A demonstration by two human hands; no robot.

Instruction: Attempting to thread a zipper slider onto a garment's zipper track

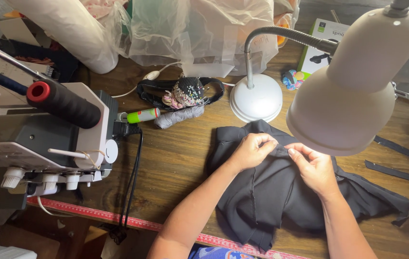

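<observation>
so I'm looking down from the head cam and everything hangs around the white desk lamp. Its shade sits right over my hands, which makes sense, since the light falls exactly on the spot being worked

The black fabric lies bunched on the wooden table just below the lamp's round base, spread toward me with a fold running down the middle. My left hand is curled nearly closed, thumb and fingertips pinching a small bit of the cloth's upper edge. My right hand does the same just beside it, half under the shade, fingers pinched together on that same edge. Looks like both pinch close together to keep a short stretch taut, though I can't tell if there's a pin or needle between them, too small

Left of the lamp base there's a pincushion stuck full of pins, a grey thread spool and a green tube, all within easy reach. Further left sits the sewing machine with a big black thread cone on top. A red measuring tape runs along the table's near edge
</observation>
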